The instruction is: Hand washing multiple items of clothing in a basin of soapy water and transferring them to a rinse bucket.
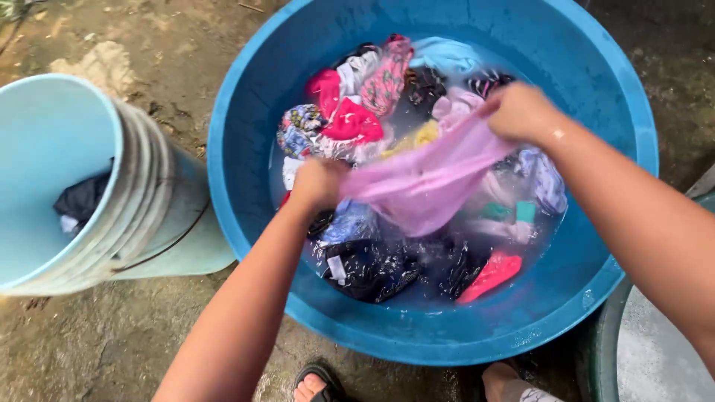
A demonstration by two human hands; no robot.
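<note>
A wet pink cloth (428,182) is stretched between both my hands above a big blue basin (246,97). My left hand (319,182) grips its near-left end, and my right hand (521,112) grips its far-right end. Below the cloth, the basin holds water with several soaked garments: a red one (350,123), a patterned pink one (387,78), a light blue one (447,53) and dark ones (372,268).
A pale blue bucket (141,201) stands left of the basin with dark clothing (80,197) inside. A grey-green tub (655,350) shows at the bottom right. The ground is wet dirt (112,342). My feet, one in a sandal (316,383), are near the basin's front.
</note>
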